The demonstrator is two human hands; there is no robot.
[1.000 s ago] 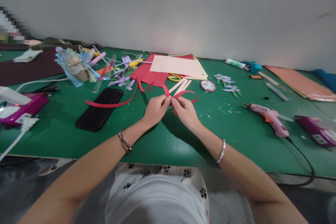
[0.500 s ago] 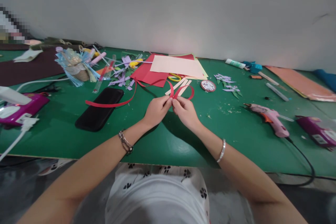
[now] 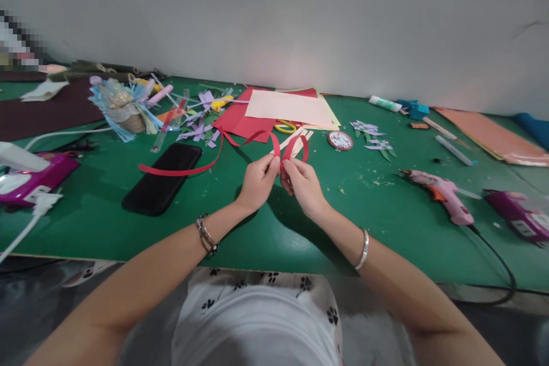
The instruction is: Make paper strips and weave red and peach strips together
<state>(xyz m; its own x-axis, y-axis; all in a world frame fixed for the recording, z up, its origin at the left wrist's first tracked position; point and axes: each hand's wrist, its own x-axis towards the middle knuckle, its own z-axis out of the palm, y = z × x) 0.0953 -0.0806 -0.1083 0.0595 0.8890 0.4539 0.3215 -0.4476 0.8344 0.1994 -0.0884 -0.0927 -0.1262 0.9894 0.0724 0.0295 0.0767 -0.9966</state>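
My fingers [image 3: 274,166] pinch the red strip [image 3: 277,146] two-handed. Its long tail [image 3: 189,172] runs toward nine o'clock, left hand [image 3: 258,182] nearer.

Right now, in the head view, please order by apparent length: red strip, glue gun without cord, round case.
Longest to shortest:
1. Red strip, following its curves
2. Glue gun
3. Round case

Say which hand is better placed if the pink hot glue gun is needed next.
Probably the right hand: the pink hot glue gun lies on that side, farther from the left hand. Both hands hold the red paper strip, though.
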